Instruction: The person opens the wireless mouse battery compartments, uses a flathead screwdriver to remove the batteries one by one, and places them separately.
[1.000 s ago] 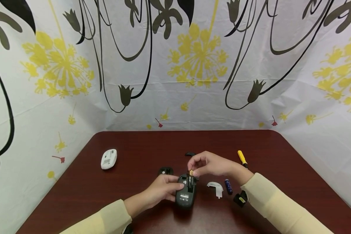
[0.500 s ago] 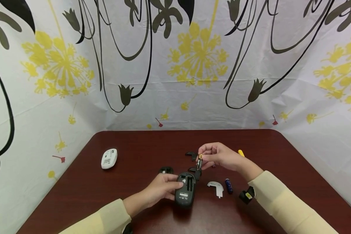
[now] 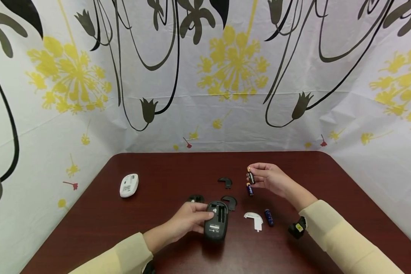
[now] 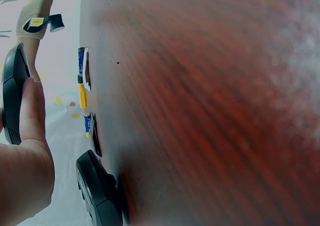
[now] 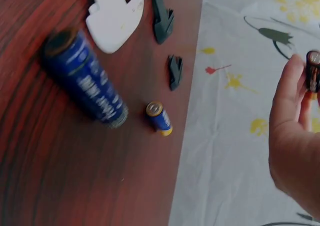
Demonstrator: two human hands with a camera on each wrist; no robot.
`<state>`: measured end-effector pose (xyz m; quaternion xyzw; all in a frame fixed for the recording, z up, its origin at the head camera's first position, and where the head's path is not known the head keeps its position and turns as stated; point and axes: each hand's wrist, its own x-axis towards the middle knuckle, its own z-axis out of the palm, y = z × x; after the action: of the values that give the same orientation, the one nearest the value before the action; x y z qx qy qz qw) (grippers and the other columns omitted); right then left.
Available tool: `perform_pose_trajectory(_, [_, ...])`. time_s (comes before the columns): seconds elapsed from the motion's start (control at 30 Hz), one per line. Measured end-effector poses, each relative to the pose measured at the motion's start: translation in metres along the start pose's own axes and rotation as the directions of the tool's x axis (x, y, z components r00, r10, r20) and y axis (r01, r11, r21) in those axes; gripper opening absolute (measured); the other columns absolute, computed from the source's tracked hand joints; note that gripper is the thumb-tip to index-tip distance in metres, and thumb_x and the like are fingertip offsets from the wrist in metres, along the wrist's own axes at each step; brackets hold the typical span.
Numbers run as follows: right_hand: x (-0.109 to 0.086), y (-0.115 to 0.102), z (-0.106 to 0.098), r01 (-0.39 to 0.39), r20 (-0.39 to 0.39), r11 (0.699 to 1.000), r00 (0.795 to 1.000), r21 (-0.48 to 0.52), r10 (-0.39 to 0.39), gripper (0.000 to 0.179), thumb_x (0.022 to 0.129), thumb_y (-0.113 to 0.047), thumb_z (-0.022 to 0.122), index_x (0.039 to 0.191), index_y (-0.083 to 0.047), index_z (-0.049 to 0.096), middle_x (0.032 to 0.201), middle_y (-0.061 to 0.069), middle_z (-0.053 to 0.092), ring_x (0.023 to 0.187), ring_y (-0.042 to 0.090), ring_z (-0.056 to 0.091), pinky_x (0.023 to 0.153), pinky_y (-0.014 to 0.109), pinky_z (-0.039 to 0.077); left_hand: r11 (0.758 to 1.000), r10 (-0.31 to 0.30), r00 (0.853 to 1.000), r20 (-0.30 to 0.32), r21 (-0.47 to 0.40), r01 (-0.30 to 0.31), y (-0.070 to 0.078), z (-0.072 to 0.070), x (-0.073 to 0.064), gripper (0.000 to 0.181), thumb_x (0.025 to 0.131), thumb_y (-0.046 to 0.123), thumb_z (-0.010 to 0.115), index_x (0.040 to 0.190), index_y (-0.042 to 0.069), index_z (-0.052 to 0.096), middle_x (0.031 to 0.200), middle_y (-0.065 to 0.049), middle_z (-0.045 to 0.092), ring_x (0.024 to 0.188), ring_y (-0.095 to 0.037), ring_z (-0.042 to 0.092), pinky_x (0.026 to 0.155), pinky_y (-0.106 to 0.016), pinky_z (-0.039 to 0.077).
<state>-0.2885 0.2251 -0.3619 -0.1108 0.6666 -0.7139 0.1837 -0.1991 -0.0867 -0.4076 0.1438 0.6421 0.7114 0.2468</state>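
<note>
My left hand grips a dark computer mouse, underside up, thumb on its edge. Its battery slot lies uncovered and dark inside. Farther right, my right hand pinches a black-and-gold battery between thumb and fingers, above the table. Just below that one is a blue battery; in the right wrist view this blue battery lies on the table near the far edge. A second blue battery rests nearer me, beside a white battery cover.
Two dark covers lie beyond the held mouse. Another dark mouse sits partly behind my left hand. A white mouse lies underside up at the left. The left wrist view shows a yellow-handled screwdriver.
My right hand has pulled the black-and-gold battery out of the mouse and carried it right and away, over beside a blue battery. My left hand keeps the mouse nearly still.
</note>
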Motion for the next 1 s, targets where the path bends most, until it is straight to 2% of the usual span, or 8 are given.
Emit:
perform_pose_trajectory(0.17, [0.000, 0.006, -0.015, -0.035, -0.087, 0.999, 0.996, 0.005, 0.035, 0.026, 0.101, -0.012, 0.054, 0.123, 0.002, 0.055, 0.106, 0.005, 0.061, 0.092, 0.013, 0.065, 0.084, 0.034, 0.054, 1.000, 0.003, 1.000, 0.001, 0.002, -0.003, 0.000, -0.001, 0.000, 0.040, 0.092, 0.011, 0.064, 0.125, -0.011, 0.057, 0.103, -0.022, 0.069, 0.085, -0.025, 0.070, 0.071, -0.038, 0.058])
perform_pose_trajectory(0.3, [0.000, 0.011, -0.027, -0.056, -0.096, 0.998, 0.994, 0.011, 0.057, 0.042, 0.103, -0.008, 0.046, 0.137, 0.014, 0.036, 0.107, 0.005, 0.060, 0.093, 0.012, 0.065, 0.085, 0.032, 0.054, 1.000, 0.003, 1.000, -0.005, 0.009, -0.003, 0.000, -0.002, 0.000, 0.040, 0.093, 0.012, 0.064, 0.125, -0.011, 0.057, 0.103, -0.021, 0.069, 0.085, -0.025, 0.069, 0.071, -0.037, 0.058])
perform_pose_trajectory(0.47, [0.001, 0.015, -0.039, -0.083, -0.098, 0.997, 0.992, 0.003, 0.082, 0.047, 0.103, -0.007, 0.045, 0.140, 0.017, 0.029, 0.107, 0.004, 0.059, 0.093, 0.010, 0.064, 0.086, 0.032, 0.053, 1.000, -0.009, 1.000, -0.005, 0.019, 0.009, 0.001, -0.004, -0.001, 0.042, 0.093, 0.013, 0.063, 0.128, -0.010, 0.056, 0.104, -0.020, 0.068, 0.085, -0.024, 0.069, 0.072, -0.037, 0.058])
perform_pose_trajectory(0.6, [0.002, 0.016, -0.045, -0.112, -0.112, 0.992, 0.988, -0.064, 0.104, 0.053, 0.103, -0.005, 0.045, 0.143, 0.018, 0.021, 0.131, 0.027, 0.047, 0.095, 0.008, 0.061, 0.092, 0.035, 0.051, 1.000, -0.010, 1.000, -0.005, 0.022, 0.010, 0.003, -0.005, -0.001, 0.042, 0.094, 0.013, 0.063, 0.128, -0.010, 0.055, 0.105, -0.020, 0.068, 0.086, -0.025, 0.069, 0.072, -0.037, 0.058])
perform_pose_trajectory(0.67, [0.003, 0.017, -0.047, -0.129, -0.136, 0.988, 0.984, -0.088, 0.116, 0.054, 0.101, -0.002, 0.047, 0.143, 0.018, 0.021, 0.137, 0.031, 0.039, 0.095, 0.008, 0.061, 0.094, 0.038, 0.050, 1.000, -0.008, 1.000, -0.010, 0.023, 0.009, 0.003, -0.004, -0.001, 0.043, 0.093, 0.013, 0.063, 0.128, -0.011, 0.055, 0.104, -0.021, 0.068, 0.086, -0.025, 0.069, 0.072, -0.037, 0.058])
perform_pose_trajectory(0.73, [0.004, 0.020, -0.049, -0.140, -0.152, 0.984, 0.981, -0.109, 0.123, 0.052, 0.100, 0.001, 0.047, 0.142, 0.019, 0.022, 0.130, 0.030, 0.044, 0.094, 0.010, 0.061, 0.093, 0.039, 0.050, 1.000, -0.010, 1.000, -0.012, 0.025, 0.010, 0.003, -0.004, -0.001, 0.043, 0.093, 0.013, 0.064, 0.128, -0.011, 0.055, 0.104, -0.020, 0.068, 0.086, -0.025, 0.069, 0.072, -0.037, 0.058])
perform_pose_trajectory(0.87, [0.006, 0.025, -0.050, -0.161, -0.181, 0.977, 0.974, -0.140, 0.135, 0.048, 0.098, 0.003, 0.050, 0.139, 0.019, 0.030, 0.110, 0.012, 0.055, 0.089, 0.013, 0.062, 0.087, 0.039, 0.054, 1.000, -0.015, 1.000, -0.016, 0.028, 0.015, 0.003, -0.004, -0.002, 0.044, 0.093, 0.013, 0.063, 0.129, -0.011, 0.054, 0.104, -0.020, 0.068, 0.086, -0.024, 0.069, 0.072, -0.036, 0.058])
perform_pose_trajectory(1.0, [0.006, 0.028, -0.050, -0.183, -0.198, 0.969, 0.969, -0.164, 0.149, 0.045, 0.098, 0.001, 0.053, 0.136, 0.018, 0.035, 0.103, 0.008, 0.059, 0.087, 0.014, 0.064, 0.083, 0.038, 0.055, 1.000, -0.015, 1.000, -0.014, 0.026, 0.015, 0.003, -0.005, -0.002, 0.044, 0.093, 0.013, 0.063, 0.129, -0.011, 0.054, 0.104, -0.020, 0.068, 0.086, -0.024, 0.069, 0.072, -0.036, 0.058])
